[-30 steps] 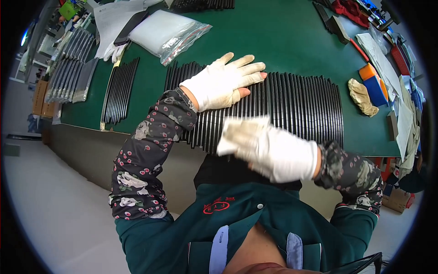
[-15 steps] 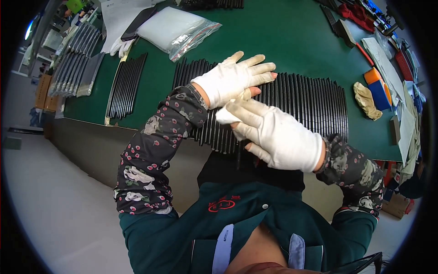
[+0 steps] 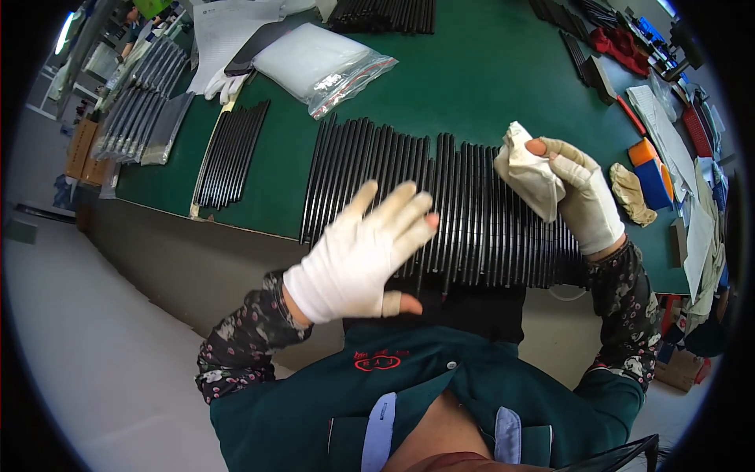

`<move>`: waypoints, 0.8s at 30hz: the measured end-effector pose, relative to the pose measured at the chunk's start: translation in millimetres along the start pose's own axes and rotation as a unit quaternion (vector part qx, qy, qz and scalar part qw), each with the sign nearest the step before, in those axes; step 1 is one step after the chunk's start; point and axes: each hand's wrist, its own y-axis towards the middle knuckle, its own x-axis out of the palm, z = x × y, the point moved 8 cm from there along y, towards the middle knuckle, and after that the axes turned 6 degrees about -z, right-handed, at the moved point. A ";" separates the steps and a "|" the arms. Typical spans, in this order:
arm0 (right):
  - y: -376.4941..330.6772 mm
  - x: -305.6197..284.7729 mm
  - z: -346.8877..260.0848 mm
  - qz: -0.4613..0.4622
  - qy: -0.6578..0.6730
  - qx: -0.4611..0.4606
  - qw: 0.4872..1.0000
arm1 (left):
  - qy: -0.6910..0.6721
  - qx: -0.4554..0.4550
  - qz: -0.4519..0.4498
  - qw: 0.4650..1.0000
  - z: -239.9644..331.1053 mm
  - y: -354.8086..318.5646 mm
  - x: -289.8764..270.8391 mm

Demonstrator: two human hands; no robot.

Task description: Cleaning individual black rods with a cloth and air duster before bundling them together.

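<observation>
Black rods (image 3: 472,212) are pointing ahead; the left hand (image 3: 354,259) is spreading empty fingers above them, the right hand (image 3: 586,189) pinching white cloth (image 3: 528,175).

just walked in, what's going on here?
A person's white-gloved right hand holds a folded white cloth over the right part of a row of slim black rods on a green tabletop. The open left hand, also gloved, spreads across the row's near edge; contact is unclear. A smaller group of black rods lies further left.
</observation>
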 end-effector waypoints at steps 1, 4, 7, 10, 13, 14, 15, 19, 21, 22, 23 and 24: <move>5.4 1.6 7.3 0.001 0.040 0.019 0.999 | -0.029 -0.015 -0.011 0.999 7.9 -5.9 7.7; 10.6 14.7 14.1 -0.018 0.106 0.021 0.994 | -0.002 -0.030 0.028 0.999 12.6 -11.0 25.9; 11.7 21.1 21.3 -0.031 0.119 0.050 0.991 | 0.033 -0.035 0.074 0.996 9.6 -10.7 33.3; 9.8 27.8 11.5 0.004 -0.049 0.017 0.999 | 0.046 -0.018 0.092 0.995 10.4 -4.5 32.8; -4.9 87.7 -4.7 -0.186 -0.403 -0.206 0.872 | 0.003 0.066 0.098 0.993 26.3 -5.2 33.4; -14.9 121.8 -2.4 -0.277 -0.481 -0.266 0.788 | 0.004 0.063 0.117 0.991 27.9 -8.2 40.2; -27.6 155.6 4.7 -0.360 -0.547 -0.321 0.684 | 0.006 0.062 0.136 0.989 30.5 -11.2 43.9; 5.4 145.5 36.6 -0.340 -0.643 -0.342 0.595 | -0.004 0.064 0.195 0.979 32.4 -9.8 28.7; 49.5 133.9 19.9 -0.224 -0.695 -0.317 0.606 | -0.017 0.069 0.190 0.979 29.7 -4.0 30.2; 48.0 136.7 25.6 -0.274 -0.657 -0.270 0.649 | -0.020 0.071 0.188 0.979 29.3 -3.7 32.3; 27.6 153.3 32.1 -0.324 -0.606 -0.331 0.647 | -0.022 0.070 0.188 0.979 27.9 -4.9 34.8; 2.2 174.2 40.9 -0.397 -0.560 -0.317 0.654 | -0.060 0.054 0.153 0.985 23.6 -13.8 50.3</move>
